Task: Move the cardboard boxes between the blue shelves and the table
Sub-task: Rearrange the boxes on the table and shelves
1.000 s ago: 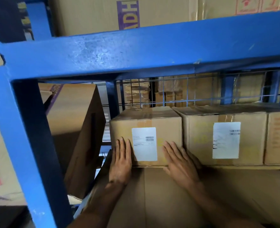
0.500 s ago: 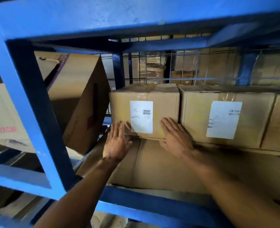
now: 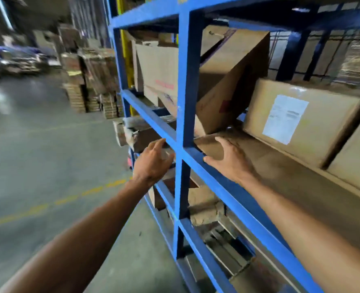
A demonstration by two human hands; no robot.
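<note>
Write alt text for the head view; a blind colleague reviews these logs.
A person's bare hands reach into blue shelves: the left hand hovers open by the front rail, the right hand rests on flat cardboard lying on the shelf. Behind it, a white-labelled cardboard box sits level, with a tilted box leaning to its left.

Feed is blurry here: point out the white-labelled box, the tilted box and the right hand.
white-labelled box (image 3: 322, 123): head view, bare cardboard of its front face.
tilted box (image 3: 232, 87): head view, shaded side face.
right hand (image 3: 232, 161): head view, back of the hand.
</note>
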